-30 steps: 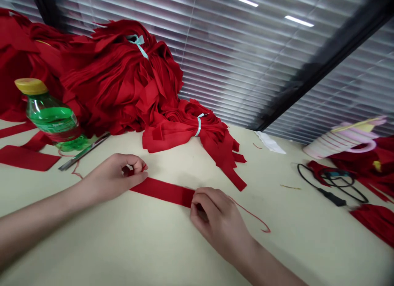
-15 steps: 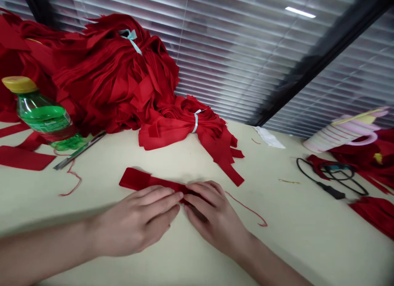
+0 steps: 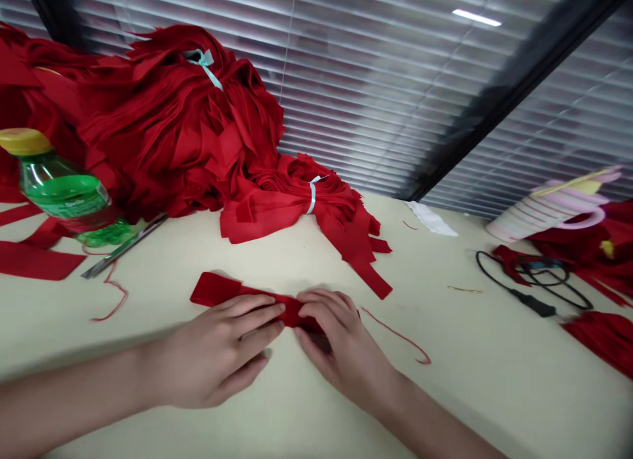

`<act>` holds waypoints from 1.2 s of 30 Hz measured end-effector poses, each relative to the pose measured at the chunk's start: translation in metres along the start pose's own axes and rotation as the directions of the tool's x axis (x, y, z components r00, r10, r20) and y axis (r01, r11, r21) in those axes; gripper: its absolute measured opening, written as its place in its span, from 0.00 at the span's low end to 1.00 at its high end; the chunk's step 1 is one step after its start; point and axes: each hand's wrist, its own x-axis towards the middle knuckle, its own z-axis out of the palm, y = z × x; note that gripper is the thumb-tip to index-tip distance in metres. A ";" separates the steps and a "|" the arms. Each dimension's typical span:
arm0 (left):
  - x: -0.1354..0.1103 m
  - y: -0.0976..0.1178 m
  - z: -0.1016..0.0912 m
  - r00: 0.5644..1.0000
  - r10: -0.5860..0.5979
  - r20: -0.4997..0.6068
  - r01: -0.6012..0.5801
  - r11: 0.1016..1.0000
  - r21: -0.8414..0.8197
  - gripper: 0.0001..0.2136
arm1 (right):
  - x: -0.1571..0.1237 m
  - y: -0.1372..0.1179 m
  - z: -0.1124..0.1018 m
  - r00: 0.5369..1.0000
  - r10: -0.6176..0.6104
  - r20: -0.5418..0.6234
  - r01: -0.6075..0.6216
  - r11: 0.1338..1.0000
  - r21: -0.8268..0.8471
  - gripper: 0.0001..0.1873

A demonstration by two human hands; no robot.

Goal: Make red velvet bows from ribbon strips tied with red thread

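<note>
A folded strip of red fabric point(image 3: 217, 289) lies on the pale table, its doubled end pointing left. My left hand point(image 3: 222, 350) rests across the strip's near edge with its fingers stretched out, the fingertips pressing on the cloth. Curled round the strip's right end, my right hand point(image 3: 341, 334) pinches it between thumb and fingers and hides most of that end. A short stretch of red cloth shows between the two hands. Just right of my right hand is a loose red thread point(image 3: 400, 337).
Large heaps of red fabric strips point(image 3: 182, 129) and a tied bundle point(image 3: 291, 202) stand behind. At left are a green bottle point(image 3: 66, 195) and a slim metal tool point(image 3: 123, 246). A striped mug point(image 3: 548, 212) and a black cable point(image 3: 534, 303) lie at right; window blinds point(image 3: 376, 103) close the back.
My left hand has shifted slightly left, so its fingertips no longer touch my right hand's and more red cloth shows between them. The right hand has barely moved.
</note>
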 end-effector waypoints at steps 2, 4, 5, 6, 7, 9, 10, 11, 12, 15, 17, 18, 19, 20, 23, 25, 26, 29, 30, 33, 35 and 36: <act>0.001 0.000 0.000 1.000 0.005 0.013 -0.005 1.000 0.012 0.20 | 0.000 0.000 0.001 1.000 0.008 -0.005 -0.008 1.000 0.013 0.07; 0.001 -0.001 -0.001 1.000 0.000 0.021 -0.001 1.000 0.020 0.20 | -0.001 0.000 0.002 1.000 0.016 -0.003 -0.016 1.000 0.020 0.09; 0.001 -0.001 -0.001 1.000 0.000 0.022 -0.001 1.000 0.022 0.20 | -0.001 -0.001 0.002 1.000 0.018 -0.003 -0.018 1.000 0.023 0.10; 0.001 -0.001 -0.001 1.000 0.001 0.022 -0.001 1.000 0.025 0.20 | -0.001 -0.001 0.002 1.000 0.020 -0.002 -0.020 0.999 0.025 0.10; 0.001 -0.002 -0.001 1.000 0.004 0.021 -0.005 1.000 0.027 0.20 | -0.001 -0.001 0.002 1.000 0.021 0.000 -0.021 0.999 0.027 0.10; 0.001 -0.002 -0.001 1.000 0.013 0.018 -0.014 1.000 0.027 0.20 | -0.001 -0.001 0.002 1.000 0.021 0.006 -0.021 0.999 0.029 0.10; 0.001 -0.002 -0.001 1.000 0.015 0.015 -0.016 1.000 0.027 0.20 | -0.002 -0.001 0.002 1.000 0.019 0.010 -0.019 0.999 0.028 0.10; 0.001 -0.002 -0.001 1.000 0.015 0.013 -0.015 1.000 0.026 0.20 | -0.002 0.000 0.002 1.000 0.018 0.015 -0.018 0.999 0.028 0.09; 0.001 -0.002 -0.001 1.000 0.012 0.009 -0.012 1.000 0.024 0.20 | -0.002 0.000 0.001 1.000 0.017 0.018 -0.018 0.999 0.027 0.09; 0.001 -0.002 -0.001 1.000 -0.004 0.003 0.004 1.000 0.016 0.21 | -0.001 0.000 0.001 1.000 0.015 0.018 -0.015 1.000 0.024 0.08; 0.001 -0.002 -0.001 1.000 -0.011 0.017 0.011 1.000 0.014 0.22 | 0.000 0.000 0.001 1.000 0.009 0.012 -0.009 1.000 0.020 0.09; 0.001 -0.002 -0.001 1.000 -0.015 0.026 0.015 1.000 0.015 0.22 | 0.000 0.001 0.001 1.000 0.000 0.012 0.000 1.000 0.015 0.09; 0.001 -0.002 -0.001 0.999 -0.018 0.033 0.018 1.000 0.016 0.22 | 0.000 0.001 0.001 1.000 -0.011 0.016 0.011 1.000 0.008 0.09; 0.001 -0.002 -0.001 0.999 -0.019 0.035 0.019 1.000 0.015 0.21 | 0.000 0.001 0.001 1.000 -0.023 0.021 0.023 1.000 -0.002 0.08; 0.001 -0.001 -0.001 1.000 -0.016 0.021 0.016 1.000 0.005 0.21 | -0.001 0.002 0.000 0.998 -0.039 0.042 0.040 0.999 -0.020 0.07; 0.001 -0.001 -0.002 1.000 -0.020 0.007 0.020 1.000 -0.006 0.21 | -0.001 0.003 -0.001 0.998 -0.042 0.046 0.042 0.999 -0.014 0.08; 0.000 -0.001 -0.002 1.000 -0.025 0.002 0.025 1.000 -0.014 0.21 | -0.002 0.003 -0.001 0.998 -0.045 0.044 0.045 0.999 -0.006 0.08; 0.000 -0.001 -0.002 0.999 -0.034 0.005 0.034 0.999 -0.040 0.22 | -0.003 0.004 -0.001 0.998 -0.054 0.025 0.053 0.998 0.014 0.09; 0.001 -0.001 -0.002 0.999 -0.033 0.013 0.033 0.998 -0.049 0.22 | -0.004 0.004 -0.001 0.999 -0.052 0.009 0.052 0.999 0.013 0.10; 0.002 -0.001 -0.002 0.999 -0.037 0.037 0.039 0.997 -0.059 0.22 | -0.004 0.002 0.000 0.999 -0.031 -0.028 0.031 1.000 -0.003 0.10; 0.002 -0.001 -0.002 0.998 -0.038 0.043 0.041 0.998 -0.053 0.22 | -0.003 0.002 0.002 1.000 -0.021 -0.021 0.021 1.000 0.006 0.10; 0.002 -0.001 -0.002 0.998 -0.042 0.043 0.044 0.998 -0.048 0.23 | -0.002 0.002 0.003 1.000 -0.015 -0.012 0.015 1.000 0.021 0.10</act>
